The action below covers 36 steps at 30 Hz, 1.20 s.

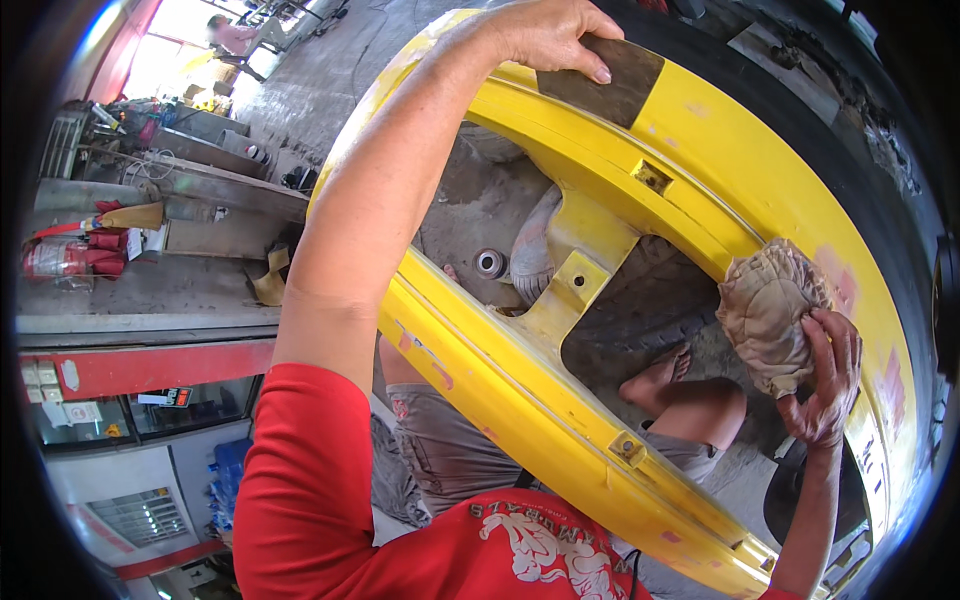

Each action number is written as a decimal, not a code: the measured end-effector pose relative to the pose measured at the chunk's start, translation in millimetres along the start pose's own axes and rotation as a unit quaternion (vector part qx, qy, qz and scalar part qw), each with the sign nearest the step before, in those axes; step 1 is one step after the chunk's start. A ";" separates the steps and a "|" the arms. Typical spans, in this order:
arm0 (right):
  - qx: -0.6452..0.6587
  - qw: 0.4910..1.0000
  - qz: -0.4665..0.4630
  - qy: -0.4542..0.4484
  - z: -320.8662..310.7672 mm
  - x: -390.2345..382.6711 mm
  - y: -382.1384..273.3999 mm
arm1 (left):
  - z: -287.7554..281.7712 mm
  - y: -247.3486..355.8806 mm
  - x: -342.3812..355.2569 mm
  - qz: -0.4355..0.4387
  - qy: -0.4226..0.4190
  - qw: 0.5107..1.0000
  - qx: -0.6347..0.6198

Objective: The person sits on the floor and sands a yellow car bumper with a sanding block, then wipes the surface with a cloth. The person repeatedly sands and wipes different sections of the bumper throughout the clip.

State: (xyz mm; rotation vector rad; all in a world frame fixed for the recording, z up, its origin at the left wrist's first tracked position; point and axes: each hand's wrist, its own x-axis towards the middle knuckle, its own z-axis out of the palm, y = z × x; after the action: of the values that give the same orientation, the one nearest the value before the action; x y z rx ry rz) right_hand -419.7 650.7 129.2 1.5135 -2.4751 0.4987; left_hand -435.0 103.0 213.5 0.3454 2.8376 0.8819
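My left hand (pixel 560 40) reaches over the top of a large yellow car body panel (pixel 760 150), fingers curled onto a dark brown square sheet (pixel 610 95), which looks like sandpaper, lying against it. At the right, my right hand (pixel 828 375) holds a crumpled beige cloth (pixel 760 305) against the panel's face, beside pinkish patches in the yellow surface. The panel has an inner bracket (pixel 575 290) between two openings, through which grey floor, a dark tire and my bare foot show.
My legs (pixel 690 410) are beneath the panel. A small round can (pixel 488 262) lies on the floor. At left stand a cluttered bench (pixel 180 260) and a red-framed glass cabinet (pixel 140 355). A person (pixel 232 35) is far off at upper left. A black tire-like band (pixel 850 170) borders the panel.
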 end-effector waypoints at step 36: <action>0.015 1.000 0.003 -0.013 -0.5 0.4 -0.6 | 3.6 32.3 0.0 0.024 0.050 0.996 0.075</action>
State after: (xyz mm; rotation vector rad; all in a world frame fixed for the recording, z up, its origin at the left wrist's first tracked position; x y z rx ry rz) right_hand -419.4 650.3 129.9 1.5326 -2.5039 0.5222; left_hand -428.6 130.8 229.0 0.3988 3.0089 0.7161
